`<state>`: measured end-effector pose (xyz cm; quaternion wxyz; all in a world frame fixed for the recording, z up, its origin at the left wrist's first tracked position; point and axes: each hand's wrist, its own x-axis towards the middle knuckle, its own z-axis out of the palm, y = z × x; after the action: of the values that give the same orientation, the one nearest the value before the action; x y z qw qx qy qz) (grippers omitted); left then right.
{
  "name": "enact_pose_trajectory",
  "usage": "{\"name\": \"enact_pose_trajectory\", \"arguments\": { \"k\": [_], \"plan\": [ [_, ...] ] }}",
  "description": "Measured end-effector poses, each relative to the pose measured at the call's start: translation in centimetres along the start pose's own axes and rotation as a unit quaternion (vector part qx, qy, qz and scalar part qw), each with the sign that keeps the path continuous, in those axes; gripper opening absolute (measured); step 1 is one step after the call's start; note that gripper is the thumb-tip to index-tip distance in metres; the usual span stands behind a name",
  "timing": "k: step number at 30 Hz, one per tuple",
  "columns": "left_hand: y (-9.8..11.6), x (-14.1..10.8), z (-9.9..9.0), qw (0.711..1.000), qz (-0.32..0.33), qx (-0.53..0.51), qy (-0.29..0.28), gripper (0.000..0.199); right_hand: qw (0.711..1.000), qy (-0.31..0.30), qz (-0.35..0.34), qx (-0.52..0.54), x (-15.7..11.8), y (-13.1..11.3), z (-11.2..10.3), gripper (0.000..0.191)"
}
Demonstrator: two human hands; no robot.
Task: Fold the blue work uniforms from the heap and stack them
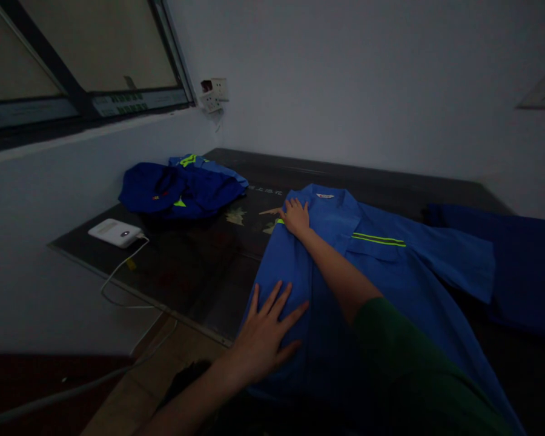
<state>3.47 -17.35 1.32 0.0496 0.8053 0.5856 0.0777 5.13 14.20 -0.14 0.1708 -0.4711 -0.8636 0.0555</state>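
Observation:
A blue work shirt (381, 278) with yellow-green stripes lies spread on the dark table, its collar toward the wall. The shirt's left side in view is folded inward, while one short sleeve stretches out to the right. My left hand (267, 333) rests flat on the folded side near the table's front edge, fingers spread. Further up, my right hand (296, 217) lies on the shirt beside the collar, its fingers stretched out and slightly apart. Neither hand grips the cloth. The shirt's lower part runs into shadow beneath my right arm.
On the table (209, 272), a heap of blue clothing (200, 188) with a blue cap (149, 188) sits at the back left. A white power bank (115, 232) with a cable lies near the left edge. Dark blue folded cloth (527, 266) is at the right. Wall sockets (213, 95) hang behind.

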Motion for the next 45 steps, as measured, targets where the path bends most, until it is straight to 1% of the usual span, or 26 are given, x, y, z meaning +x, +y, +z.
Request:
{"name": "enact_pose_trajectory", "arguments": {
  "k": [2, 3, 4, 6, 8, 10, 12, 14, 15, 16, 17, 18, 20, 21, 22, 23, 24, 25, 27, 29, 32, 35, 37, 39, 43, 45],
  "plan": [
    [0.6, 0.0, -0.1, 1.0, 0.003, -0.012, 0.007, 0.066, 0.999, 0.034, -0.005, -0.004, -0.5, 0.1, -1.4, 0.052],
    [1.0, 0.0, 0.0, 1.0, 0.007, -0.019, 0.009, 0.064, 0.999, 0.04, -0.011, -0.007, -0.8, 0.3, -2.1, 0.05],
    [1.3, 0.0, 0.2, 1.0, 0.012, -0.024, 0.008, 0.063, 0.999, 0.036, -0.02, -0.013, -1.3, 0.5, -2.7, 0.048],
    [1.9, 0.1, 1.0, 0.999, 0.019, -0.028, 0.006, 0.062, 0.999, 0.009, -0.032, -0.031, -2.6, 1.2, -3.5, 0.047],
    [2.4, 0.1, 1.7, 0.999, 0.013, -0.029, 0.008, 0.061, 0.998, -0.032, -0.037, -0.05, -3.9, 2.0, -3.5, 0.048],
    [2.7, 0.0, 2.0, 0.999, 0.006, -0.041, 0.018, 0.06, 0.996, -0.06, -0.038, -0.061, -5.1, 2.7, -3.1, 0.049],
    [2.8, -0.6, 1.6, 0.995, 0.008, -0.09, 0.029, 0.056, 0.995, -0.061, -0.04, -0.068, -5.8, 3.1, -2.6, 0.051],
    [2.7, -2.0, 0.7, 0.981, 0.01, -0.187, 0.04, 0.049, 0.995, -0.048, -0.041, -0.078, -6.2, 3.1, -2.5, 0.051],
    [2.4, -3.1, 0.2, 0.968, -0.007, -0.245, 0.051, 0.044, 0.995, -0.039, -0.046, -0.084, -6.2, 2.8, -2.7, 0.049],
    [2.0, -4.2, -0.3, 0.951, -0.042, -0.3, 0.062, 0.038, 0.994, -0.028, -0.057, -0.088, -6.3, 2.4, -2.9, 0.047],
    [1.4, -5.6, -0.8, 0.932, -0.098, -0.343, 0.069, 0.037, 0.993, -0.016, -0.074, -0.086, -6.3, 1.8, -3.2, 0.045],
    [0.6, -7.0, -1.0, 0.912, -0.166, -0.368, 0.068, 0.041, 0.992, -0.008, -0.101, -0.075, -6.3, 1.2, -3.5, 0.043],
    [-1.1, -9.6, -1.0, 0.882, -0.296, -0.364, 0.036, 0.05, 0.982, -0.018, -0.182, -0.036, -6.3, -0.4, -4.0, 0.038],
    [-1.9, -10.6, -0.7, 0.874, -0.338, -0.349, 0.01, 0.049, 0.974, -0.036, -0.223, -0.015, -6.3, -1.2, -4.0, 0.033],
    [-2.5, -11.4, -0.3, 0.871, -0.356, -0.337, -0.013, 0.043, 0.966, -0.056, -0.254, 0.002, -6.3, -1.9, -3.9, 0.028],
    [-3.0, -12.0, 0.4, 0.872, -0.357, -0.335, -0.023, 0.037, 0.959, -0.074, -0.272, 0.01, -6.3, -2.6, -3.7, 0.025],
    [-3.2, -12.2, 1.1, 0.872, -0.344, -0.348, -0.024, 0.034, 0.958, -0.085, -0.275, 0.012, -6.3, -3.1, -3.4, 0.023],
    [-3.3, -12.2, 1.9, 0.87, -0.325, -0.372, -0.016, 0.034, 0.96, -0.09, -0.265, 0.009, -6.3, -3.5, -3.0, 0.024],
    [-2.8, -11.7, 3.4, 0.853, -0.293, -0.433, 0.004, 0.037, 0.969, -0.082, -0.234, 0.002, -6.3, -3.8, -2.1, 0.03],
    [-1.9, -11.2, 4.5, 0.828, -0.291, -0.479, 0.019, 0.04, 0.973, -0.071, -0.217, 0.003, -6.4, -3.7, -1.2, 0.037],
    [-1.0, -11.3, 5.1, 0.798, -0.307, -0.519, 0.03, 0.045, 0.977, -0.056, -0.207, 0.007, -6.6, -3.1, -0.3, 0.043],
    [-0.9, -12.8, 5.1, 0.783, -0.32, -0.534, 0.028, 0.051, 0.981, -0.048, -0.19, 0.003, -6.5, -2.8, -0.1, 0.045],
    [-1.1, -13.7, 5.2, 0.786, -0.333, -0.52, 0.03, 0.056, 0.982, -0.051, -0.181, 0.002, -6.4, -2.8, -0.2, 0.045],
    [-1.3, -14.1, 5.4, 0.796, -0.338, -0.501, 0.036, 0.058, 0.982, -0.053, -0.179, 0.004, -6.4, -2.8, -0.2, 0.044],
    [-1.6, -12.9, 6.1, 0.813, -0.305, -0.494, 0.035, 0.051, 0.982, -0.042, -0.185, 0.011, -6.4, -2.9, -0.2, 0.043],
    [-1.7, -12.3, 6.6, 0.831, -0.283, -0.477, 0.044, 0.047, 0.98, -0.034, -0.197, 0.021, -6.5, -3.0, -0.6, 0.043]
  ]
}}
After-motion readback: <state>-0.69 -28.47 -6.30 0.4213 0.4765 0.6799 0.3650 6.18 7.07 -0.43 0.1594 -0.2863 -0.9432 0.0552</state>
